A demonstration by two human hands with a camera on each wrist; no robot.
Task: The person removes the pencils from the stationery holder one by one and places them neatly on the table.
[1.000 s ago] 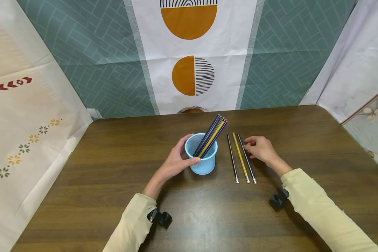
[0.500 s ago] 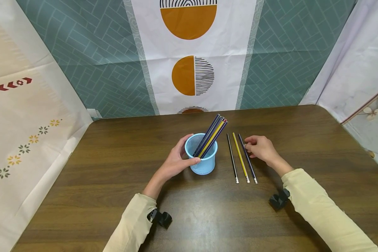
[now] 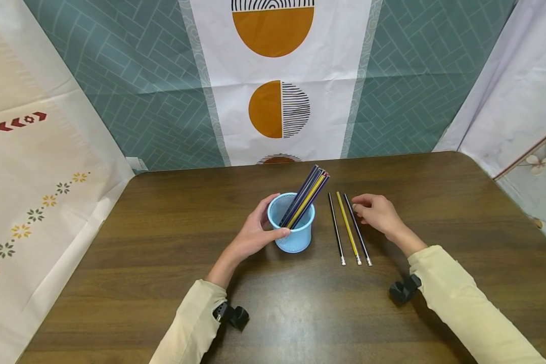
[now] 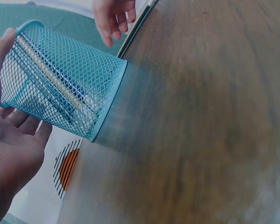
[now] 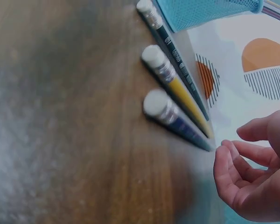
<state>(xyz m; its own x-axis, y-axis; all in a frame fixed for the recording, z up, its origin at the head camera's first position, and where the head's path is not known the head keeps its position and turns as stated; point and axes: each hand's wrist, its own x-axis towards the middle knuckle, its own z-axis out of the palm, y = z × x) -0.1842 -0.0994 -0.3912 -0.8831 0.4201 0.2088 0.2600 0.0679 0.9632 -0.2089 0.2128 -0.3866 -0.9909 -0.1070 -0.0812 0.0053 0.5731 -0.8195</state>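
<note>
My left hand [image 3: 258, 230] grips a light blue mesh pencil cup [image 3: 294, 241], thumb at the near rim and fingers round its far left side. Several pencils [image 3: 306, 196] lean to the right inside the cup, dark blue ones and a yellow among them. To the right lie three pencils side by side: a black pencil [image 3: 336, 229], a yellow pencil [image 3: 348, 228] and a dark blue pencil [image 3: 357, 230], eraser ends toward me. My right hand [image 3: 376, 215] hovers just right of the dark blue pencil's far end, fingers loosely curled with nothing between them, as the right wrist view confirms.
Everything stands on a brown wooden table [image 3: 273, 313] whose far edge meets a patterned cloth backdrop [image 3: 164, 101]. Printed cloth hangs at both sides. Each sleeve carries a small black wrist camera [image 3: 405, 288].
The dark blue pencil has rolled very slightly, a little right and then partly back. My right hand has lifted slightly away from it. My left hand and the cup have stayed put.
</note>
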